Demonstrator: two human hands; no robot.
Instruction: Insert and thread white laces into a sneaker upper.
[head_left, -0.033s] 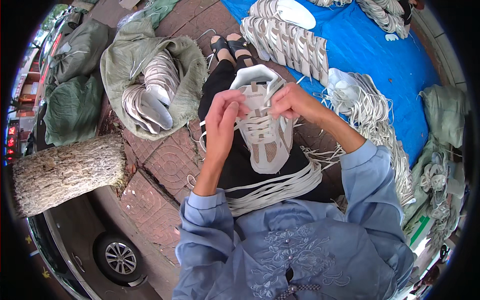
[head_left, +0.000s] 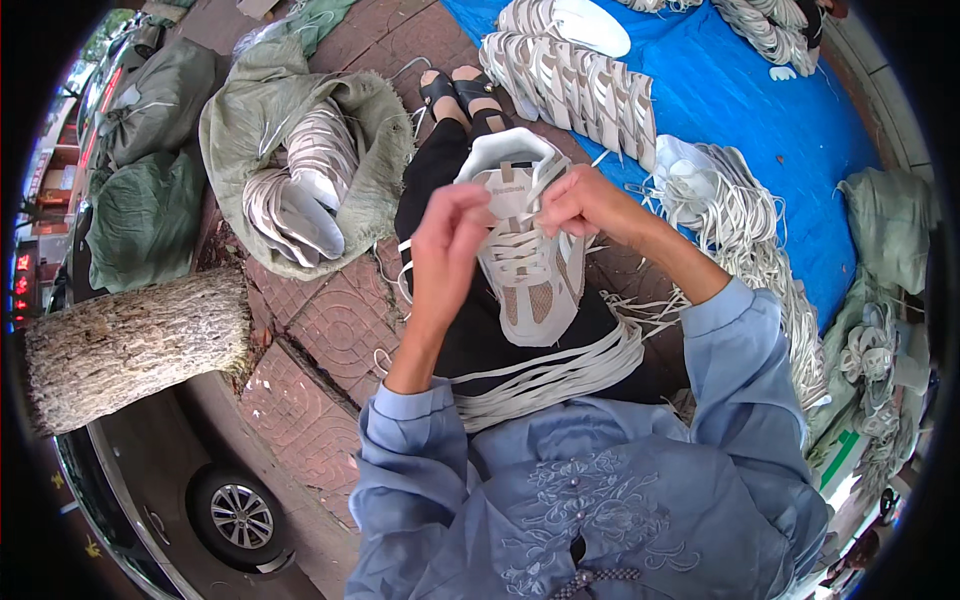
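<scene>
A beige and white sneaker upper (head_left: pixel 541 290) rests on my lap with its toe toward me. Pale laces (head_left: pixel 519 257) cross its lower eyelets, and the tongue stands exposed above them. My right hand (head_left: pixel 590 207) is closed in a pinch at the right eyelet edge, on a shoelace (head_left: pixel 545 181) that rises past its fingers. Over the left eyelet edge, my left hand (head_left: pixel 452 232) has its fingers curled together, somewhat blurred. Whatever lies between them is hidden.
A bundle of loose laces (head_left: pixel 560 375) lies across my lap. Stacked shoe uppers (head_left: pixel 575 88) and more laces (head_left: pixel 740 235) cover parts of a blue tarp (head_left: pixel 800 140) at right. At left are an open sack (head_left: pixel 375 130) of uppers, a tree trunk (head_left: pixel 140 340) and a parked car (head_left: pixel 150 480).
My left hand has shifted slightly and its fingers have moved off the tongue, uncovering more of it. My right hand and the sneaker upper stay nearly in place.
</scene>
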